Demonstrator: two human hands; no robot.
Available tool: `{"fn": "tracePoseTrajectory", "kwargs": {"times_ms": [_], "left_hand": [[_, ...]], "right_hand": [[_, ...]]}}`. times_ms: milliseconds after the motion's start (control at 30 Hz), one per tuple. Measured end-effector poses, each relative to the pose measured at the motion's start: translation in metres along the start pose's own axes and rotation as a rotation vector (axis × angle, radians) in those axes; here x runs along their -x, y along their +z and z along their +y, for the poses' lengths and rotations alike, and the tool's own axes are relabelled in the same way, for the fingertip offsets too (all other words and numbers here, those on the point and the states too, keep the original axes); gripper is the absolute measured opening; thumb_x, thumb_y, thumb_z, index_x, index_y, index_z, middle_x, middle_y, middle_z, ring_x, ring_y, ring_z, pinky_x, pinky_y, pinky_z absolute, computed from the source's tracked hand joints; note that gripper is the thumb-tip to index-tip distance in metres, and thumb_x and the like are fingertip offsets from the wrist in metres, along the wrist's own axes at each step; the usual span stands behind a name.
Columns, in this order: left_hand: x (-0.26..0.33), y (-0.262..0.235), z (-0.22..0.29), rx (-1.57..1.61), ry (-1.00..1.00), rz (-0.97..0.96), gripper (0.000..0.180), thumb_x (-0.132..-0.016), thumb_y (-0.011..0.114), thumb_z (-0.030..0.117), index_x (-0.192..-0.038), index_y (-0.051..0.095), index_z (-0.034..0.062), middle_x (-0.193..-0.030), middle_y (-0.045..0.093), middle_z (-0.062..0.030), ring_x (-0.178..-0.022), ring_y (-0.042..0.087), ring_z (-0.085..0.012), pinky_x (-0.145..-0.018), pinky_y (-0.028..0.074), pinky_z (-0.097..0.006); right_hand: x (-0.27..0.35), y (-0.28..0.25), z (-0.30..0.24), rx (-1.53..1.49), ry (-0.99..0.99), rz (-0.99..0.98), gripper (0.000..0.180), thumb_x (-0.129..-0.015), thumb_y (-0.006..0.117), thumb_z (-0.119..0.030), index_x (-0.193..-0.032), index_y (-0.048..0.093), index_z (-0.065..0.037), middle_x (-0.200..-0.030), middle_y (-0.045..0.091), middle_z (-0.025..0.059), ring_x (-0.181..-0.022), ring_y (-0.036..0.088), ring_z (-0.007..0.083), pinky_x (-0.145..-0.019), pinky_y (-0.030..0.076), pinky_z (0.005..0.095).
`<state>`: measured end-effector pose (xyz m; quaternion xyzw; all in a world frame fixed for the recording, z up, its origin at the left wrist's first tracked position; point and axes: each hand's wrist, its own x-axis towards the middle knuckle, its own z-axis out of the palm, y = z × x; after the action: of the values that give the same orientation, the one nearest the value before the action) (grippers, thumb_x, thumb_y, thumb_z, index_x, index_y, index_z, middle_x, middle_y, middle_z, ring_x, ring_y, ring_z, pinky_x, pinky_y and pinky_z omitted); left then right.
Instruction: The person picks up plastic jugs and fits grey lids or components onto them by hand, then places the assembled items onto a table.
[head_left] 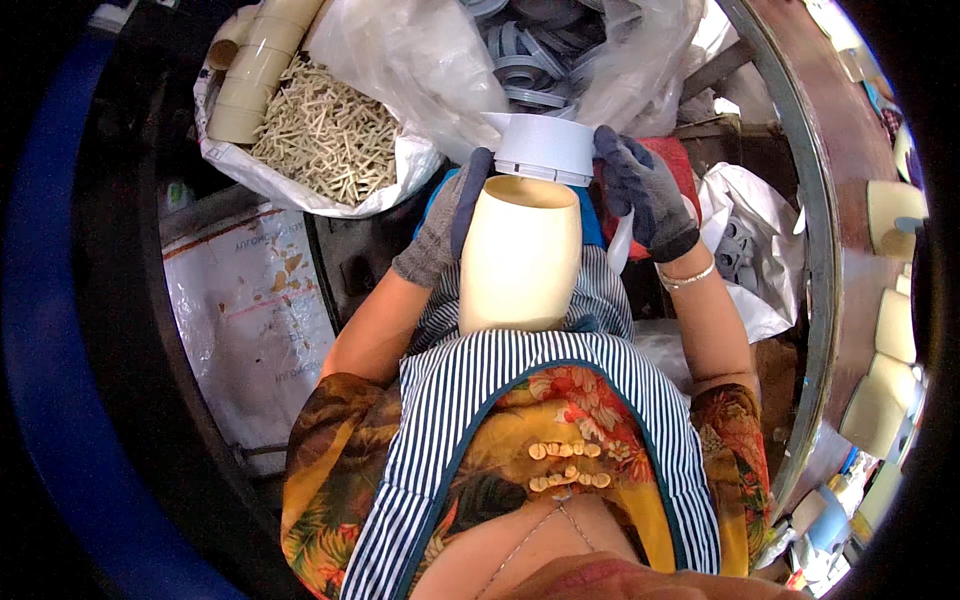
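A cream, barrel-shaped plastic vessel (520,262) stands in my lap with its round open mouth facing away from me. Just beyond that mouth is a pale grey-white plastic collar (545,148), tilted, with slots along its lower rim. My left hand (452,218), in a grey and dark blue glove, has its fingers closed at the collar's left side and lies along the vessel. My right hand (648,192), gloved alike, grips the collar's right side. A pale, narrow pointed strip (620,243) hangs below the right palm; its upper end is hidden.
At the far left, a white sack (225,165) holds many small cream pegs (325,135) and cream tubes (262,75). Behind the collar, a clear bag (415,70) contains grey rings (530,70). A white bag (765,200) of grey parts and a metal-edged table (850,260) lie right.
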<state>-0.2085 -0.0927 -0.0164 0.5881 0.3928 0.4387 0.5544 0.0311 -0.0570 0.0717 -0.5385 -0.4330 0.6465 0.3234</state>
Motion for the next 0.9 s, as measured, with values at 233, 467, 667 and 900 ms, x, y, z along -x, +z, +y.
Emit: {"fn": "tracePoseTrajectory", "kwargs": {"times_ms": [233, 467, 667, 900], "left_hand": [[-0.005, 0.000, -0.039, 0.338, -0.156, 0.045, 0.039, -0.095, 0.052, 0.029, -0.113, 0.056, -0.0058, -0.104, 0.068, -0.0195, -0.095, 0.068, -0.0277, -0.082, 0.054, -0.038], [-0.011, -0.001, -0.072, 0.262, -0.094, 0.044, 0.041, -0.097, 0.050, 0.031, -0.115, 0.051, -0.0065, -0.099, 0.069, -0.0188, -0.093, 0.068, -0.0291, -0.080, 0.055, -0.038], [-0.004, -0.011, 0.001, -0.133, -0.042, -0.051, 0.042, -0.101, 0.043, 0.034, -0.116, 0.050, -0.0052, -0.100, 0.068, -0.0192, -0.093, 0.068, -0.0293, -0.081, 0.055, -0.037], [-0.011, -0.019, 0.028, 0.551, -0.415, -0.063, 0.052, -0.103, 0.038, 0.036, -0.134, 0.041, -0.0057, -0.112, 0.064, -0.0213, -0.105, 0.063, -0.0265, -0.094, 0.048, -0.035]], "right_hand": [[-0.018, 0.006, 0.017, -0.145, 0.124, 0.032, 0.040, -0.090, 0.063, -0.045, -0.090, 0.063, -0.004, -0.061, 0.046, -0.0032, -0.045, 0.040, 0.0083, -0.041, 0.031, 0.0234], [-0.012, 0.010, 0.015, -0.056, 0.119, 0.071, 0.039, -0.091, 0.063, -0.044, -0.089, 0.062, -0.006, -0.061, 0.045, -0.0038, -0.046, 0.039, 0.0074, -0.042, 0.031, 0.0231], [-0.011, 0.014, 0.017, 0.000, 0.059, 0.089, 0.035, -0.092, 0.061, -0.041, -0.090, 0.062, -0.006, -0.062, 0.045, -0.0038, -0.047, 0.039, 0.0066, -0.042, 0.031, 0.0226], [-0.023, 0.006, 0.044, 0.197, -0.111, 0.124, 0.033, -0.092, 0.061, -0.034, -0.099, 0.062, -0.002, -0.064, 0.051, -0.0003, -0.048, 0.045, 0.0066, -0.041, 0.036, 0.0246]]}}
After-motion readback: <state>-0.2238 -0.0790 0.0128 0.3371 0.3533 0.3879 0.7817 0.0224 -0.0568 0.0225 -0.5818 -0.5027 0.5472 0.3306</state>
